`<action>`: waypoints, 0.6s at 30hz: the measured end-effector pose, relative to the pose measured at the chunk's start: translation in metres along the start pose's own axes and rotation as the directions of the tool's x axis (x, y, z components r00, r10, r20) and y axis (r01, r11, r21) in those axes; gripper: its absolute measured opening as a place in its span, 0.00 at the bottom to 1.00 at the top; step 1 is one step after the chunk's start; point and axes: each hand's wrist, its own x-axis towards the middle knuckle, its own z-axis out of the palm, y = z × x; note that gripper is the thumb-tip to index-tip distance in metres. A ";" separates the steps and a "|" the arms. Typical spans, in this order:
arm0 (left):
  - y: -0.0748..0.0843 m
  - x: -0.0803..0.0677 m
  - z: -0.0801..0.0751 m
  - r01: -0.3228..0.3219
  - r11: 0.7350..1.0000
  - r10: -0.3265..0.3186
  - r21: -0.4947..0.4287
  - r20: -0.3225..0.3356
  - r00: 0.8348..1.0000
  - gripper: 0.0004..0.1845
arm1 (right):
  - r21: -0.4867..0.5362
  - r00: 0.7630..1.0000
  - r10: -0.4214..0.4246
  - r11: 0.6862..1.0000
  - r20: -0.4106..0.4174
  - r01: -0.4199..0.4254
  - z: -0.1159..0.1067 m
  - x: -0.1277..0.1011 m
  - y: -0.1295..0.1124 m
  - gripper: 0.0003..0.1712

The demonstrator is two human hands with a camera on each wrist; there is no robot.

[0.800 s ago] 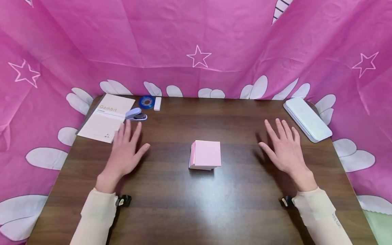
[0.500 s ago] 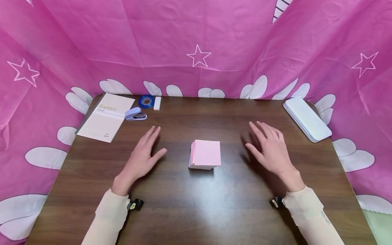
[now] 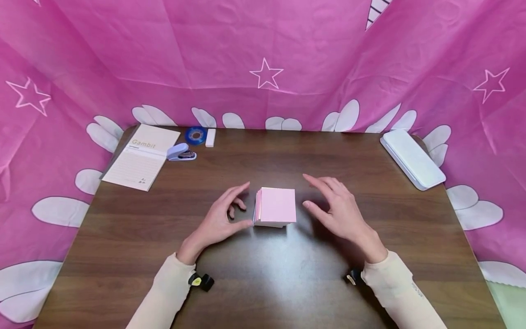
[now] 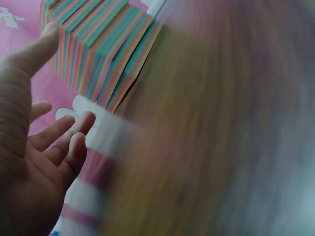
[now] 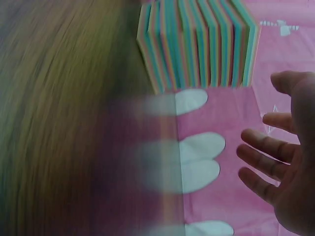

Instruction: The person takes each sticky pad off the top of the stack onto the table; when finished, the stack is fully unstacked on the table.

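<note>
A stack of square sticky note pads point(image 3: 278, 204) with a pink top sheet stands in the middle of the table. Both wrist views show its striped, many-coloured edges point(image 4: 98, 49), with the pads slightly out of line. My left hand point(image 3: 215, 220) is at the stack's left side, fingers loosely bent and thumb tip by the near left corner. Whether that thumb touches the paper I cannot tell. To the right of the stack, a small gap away, my right hand point(image 3: 339, 212) has its fingers loosely extended and holds nothing.
At the back left lie a notebook point(image 3: 139, 157), a light blue stapler point(image 3: 181, 153), a blue tape roll point(image 3: 195, 135) and a white eraser point(image 3: 210, 137). A pale case point(image 3: 412, 159) lies back right. A pink curtain point(image 3: 230, 45) borders the brown table point(image 3: 263, 283).
Both hands have moved inward from the table's sides to either side of the note stack. The left fingers have bent a little. The stack stays in place.
</note>
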 end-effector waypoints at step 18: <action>-0.006 0.002 0.024 -0.022 0.997 0.022 0.076 0.001 1.000 0.54 | 0.099 0.992 0.001 0.995 0.128 -0.014 0.022 0.008 -0.030 0.57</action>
